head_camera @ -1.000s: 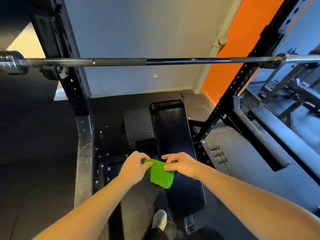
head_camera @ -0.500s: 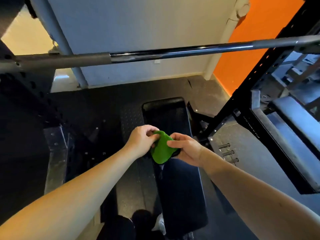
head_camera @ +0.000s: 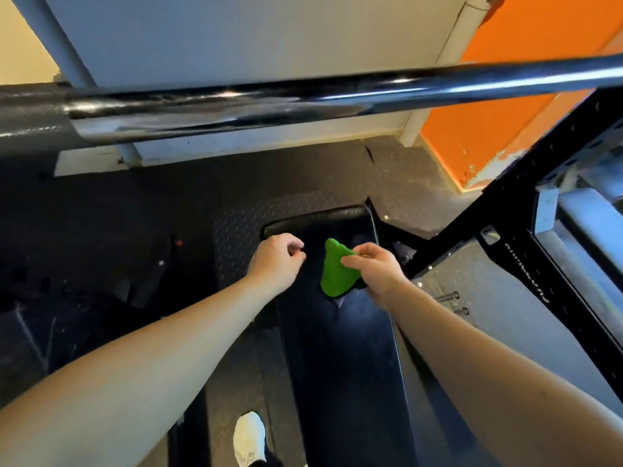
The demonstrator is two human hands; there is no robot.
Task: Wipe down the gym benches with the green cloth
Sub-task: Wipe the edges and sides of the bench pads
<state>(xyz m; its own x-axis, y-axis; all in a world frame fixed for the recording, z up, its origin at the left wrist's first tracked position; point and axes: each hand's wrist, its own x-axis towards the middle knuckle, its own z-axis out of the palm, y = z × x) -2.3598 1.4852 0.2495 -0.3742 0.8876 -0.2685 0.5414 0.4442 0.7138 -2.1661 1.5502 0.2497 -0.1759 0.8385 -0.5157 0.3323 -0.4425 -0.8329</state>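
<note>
One bench [head_camera: 340, 348], one green cloth [head_camera: 335, 269] — right hand [head_camera: 374, 269] pinches it, left hand [head_camera: 274, 259] curled, empty.

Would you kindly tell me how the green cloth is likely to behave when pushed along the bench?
The green cloth is probably floppy: it droops in a fold where the right hand pinches it. It seems light, held by fingertips alone. On the glossy bench it should slide easily, though it may bunch.

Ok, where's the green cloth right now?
In the head view, the green cloth hangs pinched in the right hand, over the far end of the black bench, just right of the left hand.
</note>
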